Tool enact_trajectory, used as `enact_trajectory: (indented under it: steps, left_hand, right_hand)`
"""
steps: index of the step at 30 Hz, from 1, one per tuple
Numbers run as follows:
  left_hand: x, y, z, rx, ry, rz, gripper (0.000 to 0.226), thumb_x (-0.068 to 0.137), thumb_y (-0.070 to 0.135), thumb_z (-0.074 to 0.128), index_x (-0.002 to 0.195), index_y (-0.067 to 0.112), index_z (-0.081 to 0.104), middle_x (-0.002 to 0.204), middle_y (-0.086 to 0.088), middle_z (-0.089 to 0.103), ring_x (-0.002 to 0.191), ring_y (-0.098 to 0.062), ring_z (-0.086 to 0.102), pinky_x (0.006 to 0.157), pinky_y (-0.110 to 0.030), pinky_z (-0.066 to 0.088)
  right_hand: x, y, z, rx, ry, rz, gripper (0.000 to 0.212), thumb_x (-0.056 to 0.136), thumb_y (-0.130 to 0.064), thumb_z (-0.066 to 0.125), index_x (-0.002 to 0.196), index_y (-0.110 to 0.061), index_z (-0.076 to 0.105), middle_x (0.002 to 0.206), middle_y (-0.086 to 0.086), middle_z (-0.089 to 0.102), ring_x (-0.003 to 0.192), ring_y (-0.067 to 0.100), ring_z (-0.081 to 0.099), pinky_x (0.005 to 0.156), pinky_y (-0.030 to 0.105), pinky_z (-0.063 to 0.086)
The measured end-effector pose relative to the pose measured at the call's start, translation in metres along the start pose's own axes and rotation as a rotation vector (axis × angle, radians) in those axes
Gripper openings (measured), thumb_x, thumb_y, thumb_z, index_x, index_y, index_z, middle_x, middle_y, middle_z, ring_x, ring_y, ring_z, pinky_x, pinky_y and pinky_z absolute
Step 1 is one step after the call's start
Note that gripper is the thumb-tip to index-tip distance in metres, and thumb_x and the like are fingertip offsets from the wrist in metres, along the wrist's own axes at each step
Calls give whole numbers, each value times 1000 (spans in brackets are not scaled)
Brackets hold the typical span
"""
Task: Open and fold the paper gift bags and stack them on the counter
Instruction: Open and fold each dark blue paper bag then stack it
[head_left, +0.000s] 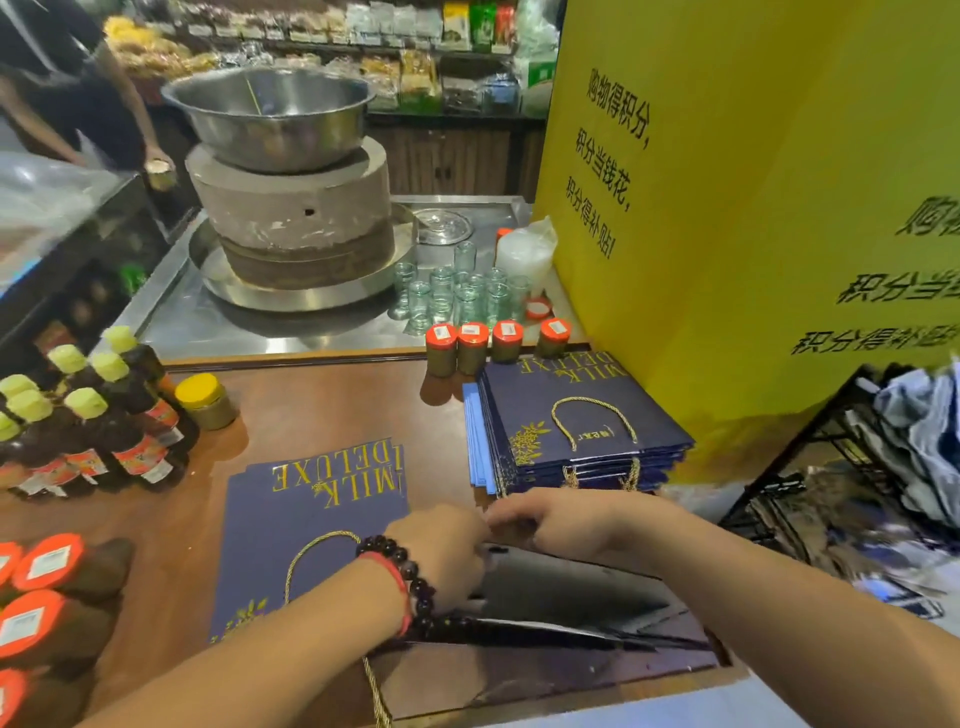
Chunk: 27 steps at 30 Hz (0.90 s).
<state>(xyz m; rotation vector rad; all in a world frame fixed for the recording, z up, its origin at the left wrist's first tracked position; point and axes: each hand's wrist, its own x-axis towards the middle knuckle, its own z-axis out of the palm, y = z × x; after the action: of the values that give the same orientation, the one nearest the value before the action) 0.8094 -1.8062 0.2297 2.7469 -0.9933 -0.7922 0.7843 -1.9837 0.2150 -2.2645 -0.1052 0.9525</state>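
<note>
A navy paper gift bag (291, 535) with gold "MILK DELUXE" lettering and a gold cord handle lies flat on the brown counter (332, 410). Partly over its right side lies another navy bag (561, 603), its mouth spread open toward me. My left hand (441, 551), with a bead bracelet and red string at the wrist, curls its fingers over the open bag's upper edge. My right hand (550, 519) grips the same edge just to the right. A stack of flat navy bags (582, 431) sits at the counter's right.
Dark sauce bottles (98, 426) with yellow caps stand at the left, orange-lidded jars (493, 345) at the back and lower left. Behind are a stone mill with a steel bowl (270, 119) and glass jars. A yellow sign (753, 208) and a black wire rack (810, 467) bound the right side.
</note>
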Motion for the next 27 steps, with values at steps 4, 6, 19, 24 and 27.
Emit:
enact_trajectory:
  steps: [4,6,19,24,27]
  left_hand:
    - [4,25,2,61,7,-41,27,94,35,47,111,19,62,112,-9,64,103,-31,63,76,-31,46]
    - [6,33,3,37,-18,-73,25,93,34,47,106,18,61,113,-11,64,104,-33,62,76,-31,45]
    - [21,36,7,-70,-80,-123,38,97,46,48,75,15,53,70,4,47,67,-16,48,62,-26,37]
    - [28,26,7,-111,-44,-10,31,90,52,54,113,32,60,86,11,60,75,-8,56,70,-27,50]
    - [31,25,6,-71,-11,93,27,87,54,58,105,34,58,102,14,60,92,-10,58,82,-33,52]
  right_hand:
    - [3,24,1,71,-64,-2,43,90,4,51,125,-20,62,124,4,64,107,16,59,99,29,46]
    - [-1,31,1,45,-71,-12,26,96,-1,51,120,-4,60,111,4,62,93,10,52,81,11,42]
    - [-33,89,-24,-136,53,-51,9,96,-21,57,90,-27,60,86,-16,55,77,-1,49,71,16,39]
    - [-54,118,-44,-286,178,97,16,94,-25,61,104,-14,68,91,-6,59,84,11,52,65,20,39]
    - [-63,140,-50,-313,264,191,13,94,-24,61,100,-16,69,88,-8,59,83,11,55,69,22,40]
